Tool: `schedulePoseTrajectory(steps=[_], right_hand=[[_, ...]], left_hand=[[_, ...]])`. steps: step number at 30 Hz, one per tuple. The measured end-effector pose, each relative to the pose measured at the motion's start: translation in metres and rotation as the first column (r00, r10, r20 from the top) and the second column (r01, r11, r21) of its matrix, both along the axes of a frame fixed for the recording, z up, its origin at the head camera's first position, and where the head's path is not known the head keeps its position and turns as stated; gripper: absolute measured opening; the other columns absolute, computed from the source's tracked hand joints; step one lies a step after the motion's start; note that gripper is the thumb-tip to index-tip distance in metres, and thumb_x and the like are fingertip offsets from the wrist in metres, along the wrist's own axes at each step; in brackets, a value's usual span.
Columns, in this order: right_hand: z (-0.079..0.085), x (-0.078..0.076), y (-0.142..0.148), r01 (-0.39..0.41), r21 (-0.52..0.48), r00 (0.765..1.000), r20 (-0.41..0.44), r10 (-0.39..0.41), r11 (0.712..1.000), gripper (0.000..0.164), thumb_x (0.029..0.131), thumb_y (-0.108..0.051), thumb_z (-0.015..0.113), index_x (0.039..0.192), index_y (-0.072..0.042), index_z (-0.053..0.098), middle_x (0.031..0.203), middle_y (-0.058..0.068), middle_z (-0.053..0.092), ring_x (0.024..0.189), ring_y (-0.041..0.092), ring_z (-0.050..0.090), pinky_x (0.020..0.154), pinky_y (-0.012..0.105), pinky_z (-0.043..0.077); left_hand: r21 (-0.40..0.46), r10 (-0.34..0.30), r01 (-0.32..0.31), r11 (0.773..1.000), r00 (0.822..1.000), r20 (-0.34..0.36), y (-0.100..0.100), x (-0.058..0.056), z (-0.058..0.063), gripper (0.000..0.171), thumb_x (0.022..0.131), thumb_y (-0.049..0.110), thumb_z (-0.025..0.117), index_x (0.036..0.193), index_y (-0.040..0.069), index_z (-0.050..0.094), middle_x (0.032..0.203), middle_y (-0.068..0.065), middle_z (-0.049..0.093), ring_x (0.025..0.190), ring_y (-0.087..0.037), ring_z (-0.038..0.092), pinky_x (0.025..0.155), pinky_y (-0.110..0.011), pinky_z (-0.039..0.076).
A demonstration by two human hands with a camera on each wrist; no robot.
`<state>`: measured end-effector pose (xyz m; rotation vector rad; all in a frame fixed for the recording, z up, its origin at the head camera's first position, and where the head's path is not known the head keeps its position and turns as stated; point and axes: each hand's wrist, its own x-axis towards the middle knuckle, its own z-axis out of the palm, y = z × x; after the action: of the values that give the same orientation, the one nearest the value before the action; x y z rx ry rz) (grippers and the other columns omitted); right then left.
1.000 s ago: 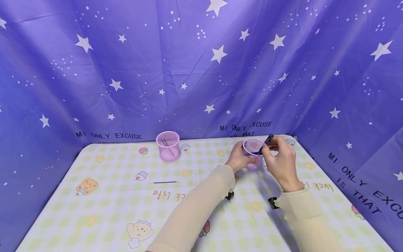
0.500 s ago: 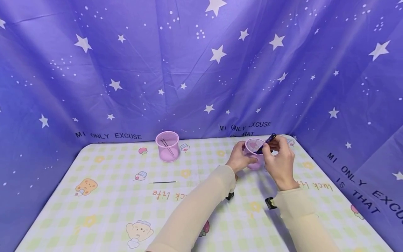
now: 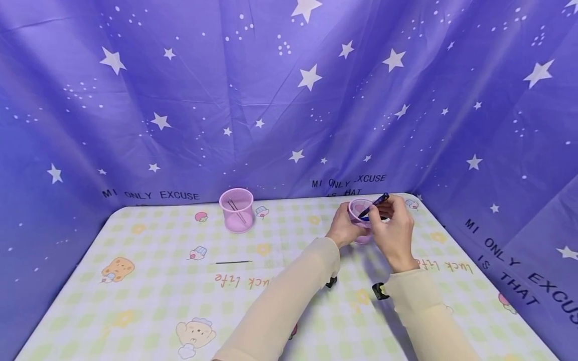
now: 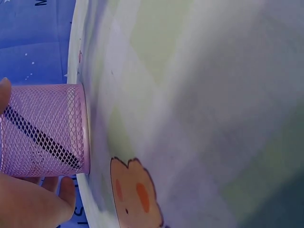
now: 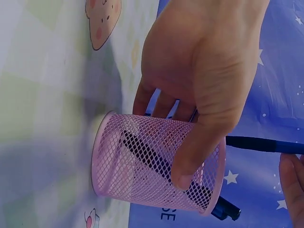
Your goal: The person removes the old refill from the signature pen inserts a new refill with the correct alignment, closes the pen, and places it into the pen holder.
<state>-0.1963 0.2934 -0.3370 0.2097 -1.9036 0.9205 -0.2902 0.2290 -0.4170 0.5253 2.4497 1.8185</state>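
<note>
My left hand point(image 3: 345, 228) grips a pink mesh pen cup point(image 3: 363, 236), thumb and fingers on opposite sides of its wall. The cup stands upright on the table. Inside it leans a dark pen point(image 5: 152, 159), its end sticking out over the rim in the right wrist view. In the head view my right hand point(image 3: 395, 233) pinches a second, dark blue pen point(image 3: 381, 199), held slanted with its lower end at the cup's mouth. In the left wrist view, the leaning pen point(image 4: 42, 137) shows through the mesh beside my left hand point(image 4: 33, 202).
Another pink mesh cup point(image 3: 238, 215) stands at the back, left of centre, with thin dark rods point(image 3: 236, 210) inside. One thin dark rod point(image 3: 234, 262) lies on the checked tablecloth point(image 3: 149, 286) in front of it. A starry blue curtain point(image 3: 271, 100) hangs behind the table.
My right hand and its pen have shifted slightly left, bringing the pen's lower end further over the cup's mouth. My left hand keeps its grip on the cup.
</note>
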Motion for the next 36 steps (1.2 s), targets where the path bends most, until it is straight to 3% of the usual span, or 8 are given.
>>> schedulePoseTrajectory(steps=[6, 14, 21, 27, 36], right_hand=[[-0.001, 0.0, -0.004, 0.008, -0.019, 1.0, 0.01, -0.008, 1.0, 0.021, 0.076, 0.018, 0.062, 0.095, 0.012, 0.054, 0.082, 0.023, 0.063, 0.073, 0.004, 0.058, 0.069, 0.013, 0.049], [0.0, 0.001, -0.006, 0.01, -0.037, 0.999, 0.031, -0.008, 0.999, 0.025, 0.077, 0.017, 0.061, 0.1, 0.013, 0.052, 0.085, 0.024, 0.062, 0.072, 0.003, 0.057, 0.069, 0.012, 0.048], [-0.002, 0.0, -0.004, 0.011, -0.051, 0.999, 0.035, -0.01, 0.999, 0.033, 0.077, 0.018, 0.059, 0.107, 0.014, 0.047, 0.088, 0.027, 0.061, 0.073, 0.002, 0.056, 0.069, 0.009, 0.046], [-0.02, -0.012, 0.011, 0.027, -0.061, 0.999, 0.045, -0.025, 0.998, 0.037, 0.078, 0.014, 0.061, 0.112, 0.01, 0.047, 0.087, 0.023, 0.062, 0.072, -0.002, 0.055, 0.066, 0.009, 0.045], [-0.033, -0.021, 0.019, 0.04, -0.065, 0.998, 0.051, -0.037, 0.997, 0.026, 0.081, 0.005, 0.06, 0.105, 0.007, 0.05, 0.085, 0.016, 0.064, 0.069, -0.01, 0.055, 0.064, 0.007, 0.045]], left_hand=[[-0.026, 0.021, -0.022, 0.999, 0.999, -0.039, -0.001, -0.001, -0.001, 0.072, 0.057, 0.013, 0.091, 0.119, 0.014, 0.054, 0.108, 0.0, 0.062, 0.093, -0.008, 0.054, 0.089, -0.022, 0.043], [-0.09, 0.05, -0.053, 0.994, 0.998, -0.041, -0.003, -0.003, -0.004, 0.08, 0.058, 0.022, 0.091, 0.126, 0.01, 0.05, 0.114, -0.002, 0.06, 0.1, -0.01, 0.054, 0.091, -0.024, 0.043], [-0.069, 0.009, -0.012, 0.998, 0.999, -0.047, -0.006, -0.002, -0.002, 0.08, 0.059, 0.017, 0.091, 0.126, 0.006, 0.049, 0.118, -0.007, 0.058, 0.102, -0.011, 0.053, 0.094, -0.022, 0.041], [-0.046, -0.029, 0.027, 0.999, 0.999, -0.033, -0.008, -0.001, -0.002, 0.077, 0.059, 0.013, 0.091, 0.124, 0.009, 0.049, 0.117, -0.007, 0.058, 0.1, -0.009, 0.053, 0.093, -0.021, 0.041], [-0.046, -0.05, 0.049, 0.998, 0.998, -0.029, -0.012, 0.0, -0.003, 0.078, 0.06, 0.011, 0.089, 0.127, 0.006, 0.048, 0.119, -0.009, 0.056, 0.1, -0.009, 0.052, 0.093, -0.021, 0.041]])
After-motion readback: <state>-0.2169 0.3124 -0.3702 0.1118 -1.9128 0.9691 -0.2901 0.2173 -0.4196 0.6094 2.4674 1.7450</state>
